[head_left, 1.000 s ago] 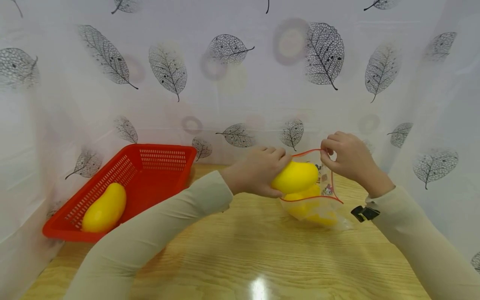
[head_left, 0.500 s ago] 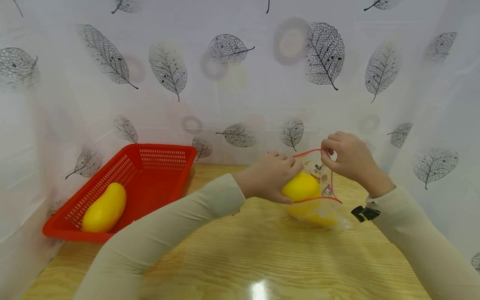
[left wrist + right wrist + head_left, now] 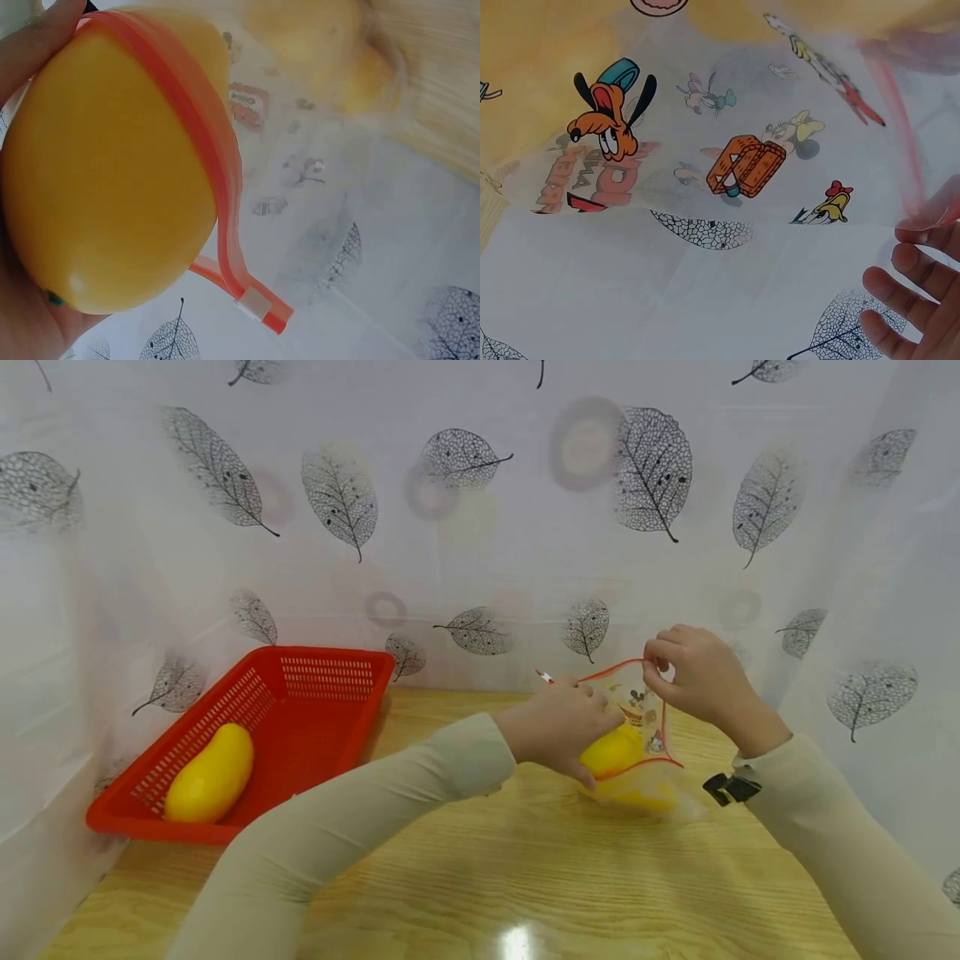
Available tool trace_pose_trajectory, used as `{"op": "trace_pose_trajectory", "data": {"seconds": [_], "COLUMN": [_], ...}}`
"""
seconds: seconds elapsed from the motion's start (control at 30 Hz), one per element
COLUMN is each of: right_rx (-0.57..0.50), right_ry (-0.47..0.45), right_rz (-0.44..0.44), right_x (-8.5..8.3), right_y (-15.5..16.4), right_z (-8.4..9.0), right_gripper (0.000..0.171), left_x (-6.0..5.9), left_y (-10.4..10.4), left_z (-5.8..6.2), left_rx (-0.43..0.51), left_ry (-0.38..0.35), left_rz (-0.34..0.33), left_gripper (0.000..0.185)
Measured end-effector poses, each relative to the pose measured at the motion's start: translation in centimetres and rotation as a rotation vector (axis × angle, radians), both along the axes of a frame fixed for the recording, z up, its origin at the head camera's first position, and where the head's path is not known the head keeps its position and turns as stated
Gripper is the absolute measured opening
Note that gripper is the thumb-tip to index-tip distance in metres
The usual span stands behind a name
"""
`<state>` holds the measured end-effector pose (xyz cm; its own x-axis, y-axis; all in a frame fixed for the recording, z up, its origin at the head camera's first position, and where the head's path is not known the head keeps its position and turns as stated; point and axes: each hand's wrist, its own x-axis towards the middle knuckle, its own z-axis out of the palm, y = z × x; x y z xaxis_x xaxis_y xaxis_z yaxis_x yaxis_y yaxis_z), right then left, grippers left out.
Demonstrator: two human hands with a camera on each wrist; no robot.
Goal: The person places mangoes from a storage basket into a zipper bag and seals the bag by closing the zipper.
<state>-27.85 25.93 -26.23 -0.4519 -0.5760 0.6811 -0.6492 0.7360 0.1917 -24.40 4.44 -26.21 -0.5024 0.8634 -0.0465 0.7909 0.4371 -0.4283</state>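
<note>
My left hand (image 3: 561,727) grips a yellow mango (image 3: 609,750) partway inside the mouth of a clear zip bag (image 3: 628,695) with red edging. Up close in the left wrist view, the red zip strip (image 3: 176,97) lies across the mango, and a white slider (image 3: 253,304) sits at the strip's corner. With thumb and forefinger my right hand (image 3: 697,681) pinches the bag's upper right edge and keeps its mouth spread. More yellow fruit shows blurred through the plastic low in the bag. Cartoon prints (image 3: 607,112) cover the bag in the right wrist view.
On the left stands a red plastic basket (image 3: 330,727) with slotted sides, holding one mango (image 3: 212,774). Both rest on a wooden table (image 3: 465,877). A white curtain (image 3: 495,552) with leaf prints hangs behind. A black clip (image 3: 731,787) is on the right sleeve.
My left hand has moved right and slightly down, carrying the mango from above the bag's mouth into it. The right hand stays at the bag's edge. The basket and its mango have not moved.
</note>
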Motion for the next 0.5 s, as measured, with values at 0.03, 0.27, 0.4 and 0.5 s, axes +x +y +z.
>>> {"op": "trace_pose_trajectory", "data": {"seconds": [0.03, 0.27, 0.4, 0.5], "right_rx": [0.0, 0.001, -0.001, -0.003], "right_ry": [0.0, 0.004, 0.01, 0.011], "right_rz": [-0.001, -0.002, 0.0, -0.003], "right_x": [0.0, 0.04, 0.09, 0.14], "right_y": [0.03, 0.13, 0.18, 0.21], "right_z": [-0.02, 0.0, 0.07, 0.1], "right_gripper": [0.013, 0.013, 0.013, 0.014], "left_x": [-0.02, -0.3, -0.53, -0.68], "left_y": [0.11, 0.35, 0.02, -0.39], "left_z": [-0.07, -0.5, -0.68, -0.82], "left_rx": [-0.007, -0.057, -0.052, -0.044], "left_ry": [0.002, -0.02, -0.044, -0.056], "left_rz": [-0.004, 0.009, 0.014, 0.017], "left_gripper": [0.086, 0.089, 0.081, 0.077]}}
